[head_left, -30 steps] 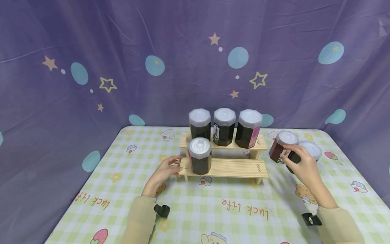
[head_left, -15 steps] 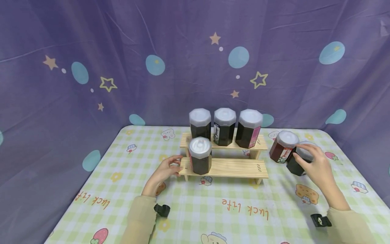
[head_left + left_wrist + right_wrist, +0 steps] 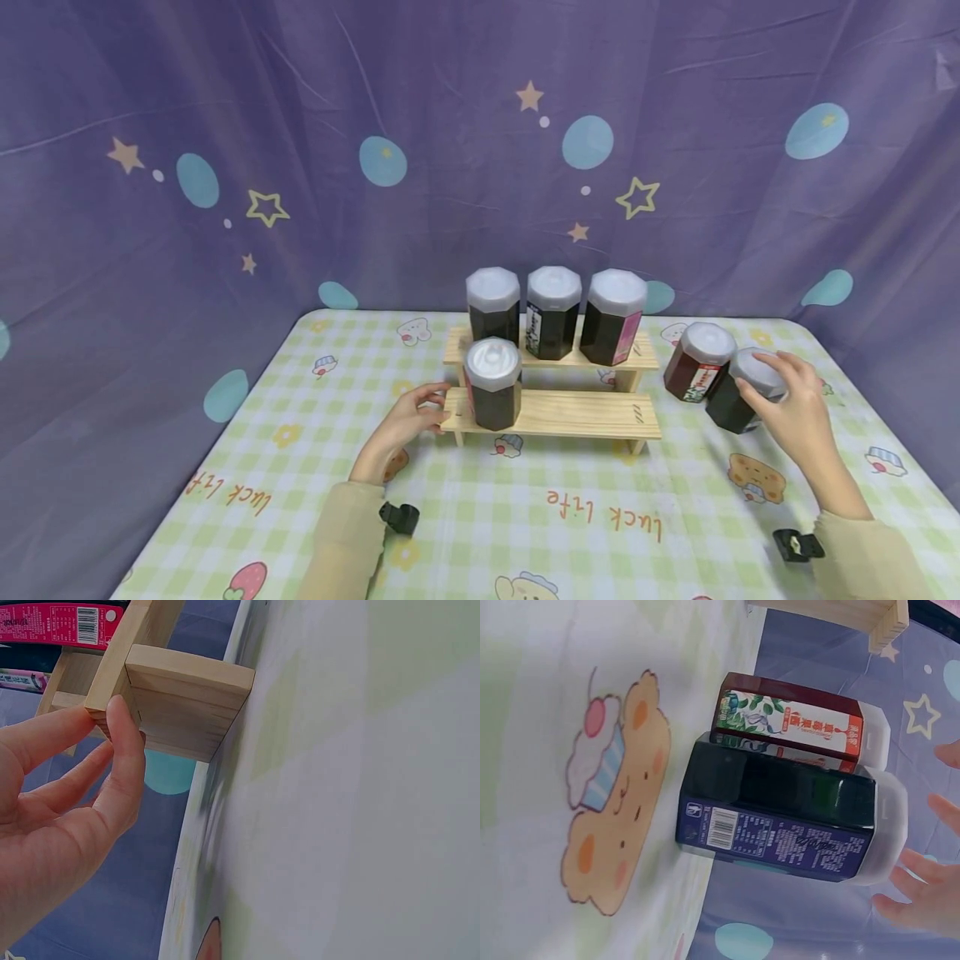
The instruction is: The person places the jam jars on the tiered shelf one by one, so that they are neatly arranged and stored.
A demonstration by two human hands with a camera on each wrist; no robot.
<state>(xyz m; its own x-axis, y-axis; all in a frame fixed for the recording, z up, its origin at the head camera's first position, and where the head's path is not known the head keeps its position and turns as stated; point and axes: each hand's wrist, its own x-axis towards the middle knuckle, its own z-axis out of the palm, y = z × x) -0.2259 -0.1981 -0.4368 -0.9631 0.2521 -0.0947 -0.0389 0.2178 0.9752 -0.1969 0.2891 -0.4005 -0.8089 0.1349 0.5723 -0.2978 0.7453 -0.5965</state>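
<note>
My left hand pinches the left end of the lower board of a two-tier wooden rack; in the left wrist view, thumb and fingers lie on the board's corner. At the right, my right hand is beside the white lid of a dark jar, fingers loosely bent and apart. Whether a fingertip touches that lid I cannot tell. The jar's navy label shows in the right wrist view. Against it stands a reddish-brown jar with a red and white label. Both are upright on the table.
Several dark, white-lidded jars stand on the rack: a left jar, a middle jar and a right jar above, a front jar below. A checked cloth covers the table; a purple curtain hangs behind.
My right hand has moved right, away from the reddish-brown jar and over to the right side of the dark jar's lid. The left hand and the rack stay put.
</note>
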